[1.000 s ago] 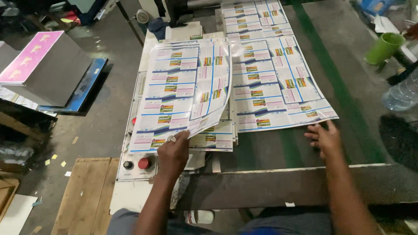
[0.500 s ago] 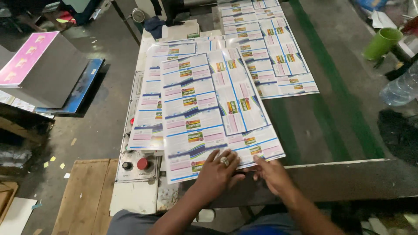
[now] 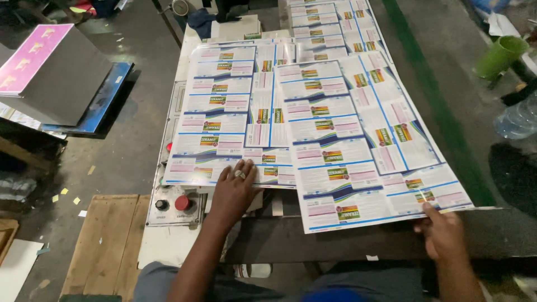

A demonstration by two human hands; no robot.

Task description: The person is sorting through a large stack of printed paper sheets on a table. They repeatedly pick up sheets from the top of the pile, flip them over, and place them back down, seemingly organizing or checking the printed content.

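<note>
The printed sheet (image 3: 358, 140) is held at its near right corner by your right hand (image 3: 444, 232), low and to the right in the frame; the thumb lies on top of the edge and the other fingers are under it, so the grip is closed on the paper. From that grip the sheet runs up and to the left, its long axis going from the bottom of the frame toward the top centre, a little tilted to the left. Your right hand is the only one on this sheet. Your left hand (image 3: 235, 190) lies flat, fingers spread, holding nothing, on the stack of printed sheets (image 3: 224, 112) at centre left, and it presses the near edge of that stack. The held sheet lies just beside the stack and covers its right edge. Left of your left hand, lower down, there is a control panel (image 3: 176, 204) with a red button. A green cup (image 3: 499, 57) stands at the upper right, well apart.
</note>
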